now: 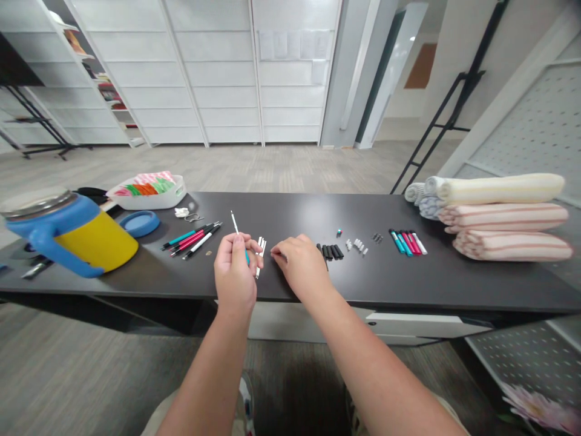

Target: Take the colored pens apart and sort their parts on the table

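Note:
My left hand (236, 260) is closed around a partly assembled pen: a thin white refill (234, 220) sticks up past the thumb, and a teal barrel piece (247, 258) shows below the fingers. Beside that hand several white refills (261, 248) lie on the dark table (290, 209). My right hand (302, 263) is low over the table just right of them, fingertips pinched together; whatever is between them is hidden. Close to its knuckles lie black pen grips (334, 252), then small clear-white pieces (358, 246), springs (377, 238) and a row of coloured barrel pieces (408, 242).
Several pens (193, 239) lie left of my hands. Farther left are a blue-and-yellow mug (102, 242), a blue lid (140, 223) and a white basket (167, 197) of colourful packets. Rolled towels (506, 217) are stacked at the right end. The table's front edge runs beneath my wrists.

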A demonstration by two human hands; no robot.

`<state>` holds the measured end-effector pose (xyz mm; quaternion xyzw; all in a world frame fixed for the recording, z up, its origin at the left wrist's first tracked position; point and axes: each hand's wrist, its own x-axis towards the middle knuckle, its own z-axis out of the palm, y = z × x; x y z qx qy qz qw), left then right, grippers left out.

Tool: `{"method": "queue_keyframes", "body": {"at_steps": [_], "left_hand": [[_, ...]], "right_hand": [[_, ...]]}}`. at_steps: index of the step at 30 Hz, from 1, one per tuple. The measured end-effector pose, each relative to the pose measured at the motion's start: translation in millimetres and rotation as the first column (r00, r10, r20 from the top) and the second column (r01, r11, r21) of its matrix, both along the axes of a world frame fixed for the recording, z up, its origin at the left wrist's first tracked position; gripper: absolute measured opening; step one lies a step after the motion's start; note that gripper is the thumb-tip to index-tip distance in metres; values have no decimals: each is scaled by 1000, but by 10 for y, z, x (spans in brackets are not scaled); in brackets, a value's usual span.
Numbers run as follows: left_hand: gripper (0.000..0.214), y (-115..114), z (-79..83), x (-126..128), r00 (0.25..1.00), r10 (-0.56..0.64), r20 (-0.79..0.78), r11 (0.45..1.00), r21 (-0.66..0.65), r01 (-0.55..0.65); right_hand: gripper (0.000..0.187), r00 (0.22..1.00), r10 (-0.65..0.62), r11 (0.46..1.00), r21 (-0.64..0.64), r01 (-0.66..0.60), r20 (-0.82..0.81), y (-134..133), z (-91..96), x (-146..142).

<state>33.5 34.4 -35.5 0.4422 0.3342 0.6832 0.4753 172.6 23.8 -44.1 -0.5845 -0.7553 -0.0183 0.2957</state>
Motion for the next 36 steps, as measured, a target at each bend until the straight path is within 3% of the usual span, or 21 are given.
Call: {"method": "queue_keyframes", "body": {"at_steps": [12,15,18,21,24,29,33,36], "left_hand": [[22,-24,-46,-27,996,-62,-63,998,11,63],[22,-36,-37,-20,990,-73,-118,997,3,74],[24,-68,-24,-19,971,-132,-200,991,8,137],[25,-114,0,-36,893,-204,-402,974,11,227],[25,-144,32,-51,731,-189,-655,950,65,304],[25,-151,79,-11,580,-125,-805,914,133,383],[25,-162,83,18,526,-108,-844,896,146,419],[24,-153,49,-10,598,-158,-786,924,96,371]], "right_hand": [[15,996,-74,997,40,72,50,68,-22,-51],[16,997,-64,995,69,66,-33,-16,49,-2],[23,974,-21,991,123,50,-225,-159,173,67],[25,897,50,994,108,-2,-439,-308,257,126],[22,809,73,997,58,-49,-583,-403,245,169],[22,662,50,998,11,-63,-748,-433,150,261],[24,569,32,998,-9,-70,-822,-455,162,316],[25,497,51,997,69,18,-866,-511,216,322]]}}
